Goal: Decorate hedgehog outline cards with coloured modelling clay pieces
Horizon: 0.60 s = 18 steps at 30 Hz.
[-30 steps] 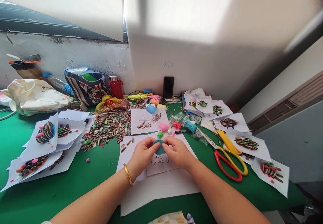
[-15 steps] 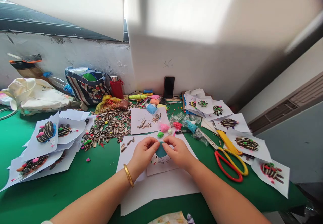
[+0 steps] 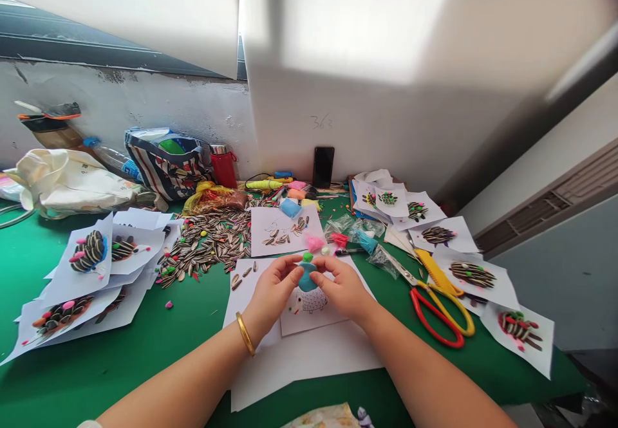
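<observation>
Between the fingertips of both hands is a flattened piece of blue modelling clay [image 3: 307,279], held above the paper. My left hand [image 3: 279,288] pinches its left side and my right hand [image 3: 342,288] its right side. Beneath it lies a white sheet with a drawn hedgehog [image 3: 311,302], partly covered by the clay and fingers. Just beyond the fingertips sits a green clay lump [image 3: 308,257]. A pink clay lump [image 3: 315,243] and a small pale ball [image 3: 325,250] are near it. A few sunflower seeds [image 3: 236,282] rest on the larger paper left of my left hand.
A heap of sunflower seeds [image 3: 207,241] spreads at the back left. Finished seed pictures lie in a left stack [image 3: 87,254] and a right row [image 3: 470,275]. Red-and-yellow scissors [image 3: 437,315] lie right of my right arm. A phone [image 3: 323,167] leans on the wall.
Both hands have shifted the clay slightly up and tilted it, so its outline looks narrower at the top. More of the hedgehog drawing shows below.
</observation>
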Available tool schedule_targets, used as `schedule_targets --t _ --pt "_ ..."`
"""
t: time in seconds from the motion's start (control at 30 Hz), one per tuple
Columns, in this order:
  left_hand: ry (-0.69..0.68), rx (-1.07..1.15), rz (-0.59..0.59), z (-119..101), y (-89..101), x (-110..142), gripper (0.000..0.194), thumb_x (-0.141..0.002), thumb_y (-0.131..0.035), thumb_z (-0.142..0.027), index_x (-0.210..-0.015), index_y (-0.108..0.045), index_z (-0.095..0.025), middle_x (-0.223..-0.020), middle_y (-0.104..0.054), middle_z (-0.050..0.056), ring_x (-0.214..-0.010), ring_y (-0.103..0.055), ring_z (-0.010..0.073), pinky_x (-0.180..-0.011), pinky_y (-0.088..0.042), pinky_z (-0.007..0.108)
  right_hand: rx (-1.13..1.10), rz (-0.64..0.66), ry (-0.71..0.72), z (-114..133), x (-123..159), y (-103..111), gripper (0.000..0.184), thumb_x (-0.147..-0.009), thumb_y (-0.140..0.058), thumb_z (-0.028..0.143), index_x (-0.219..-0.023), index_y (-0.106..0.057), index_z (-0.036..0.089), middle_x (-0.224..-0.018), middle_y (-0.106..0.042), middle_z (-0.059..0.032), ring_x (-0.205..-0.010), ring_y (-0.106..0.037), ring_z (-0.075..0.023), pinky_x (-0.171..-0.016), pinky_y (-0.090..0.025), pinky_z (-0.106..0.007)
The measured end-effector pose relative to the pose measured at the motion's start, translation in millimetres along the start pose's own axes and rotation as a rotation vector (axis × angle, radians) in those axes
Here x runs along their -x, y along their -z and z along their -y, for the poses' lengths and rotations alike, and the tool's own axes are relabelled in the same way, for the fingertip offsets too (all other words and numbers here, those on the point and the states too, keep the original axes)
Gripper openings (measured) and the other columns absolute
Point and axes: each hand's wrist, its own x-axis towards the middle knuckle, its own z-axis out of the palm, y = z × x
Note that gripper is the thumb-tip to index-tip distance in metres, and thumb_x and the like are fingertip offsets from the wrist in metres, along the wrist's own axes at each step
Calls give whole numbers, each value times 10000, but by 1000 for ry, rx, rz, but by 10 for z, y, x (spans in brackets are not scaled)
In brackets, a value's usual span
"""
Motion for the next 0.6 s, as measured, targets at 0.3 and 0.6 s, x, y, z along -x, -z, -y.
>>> schedule_targets --t 0.3,0.6 --pt "14 -53 -12 -5 27 -6 247 -724 -763 -350 -849 -682 -153 -810 -686 36 -749 -628 166 -713 -504 294 -49 -15 -19 -32 -19 16 192 -868 -602 319 -1016 -660 211 -992 -683 -49 -942 -623 -209 -841 -480 -353" --pt "-5 -284 16 46 71 -86 207 -850 -573 -291 -1013 -636 -179 -921 -704 63 -809 -654 190 -739 -517 324 -102 -75 -89 -140 -82 113 177 -863 -580 345 -964 -629 208 -920 -656 -24 -850 -600 -180 -761 -468 -316"
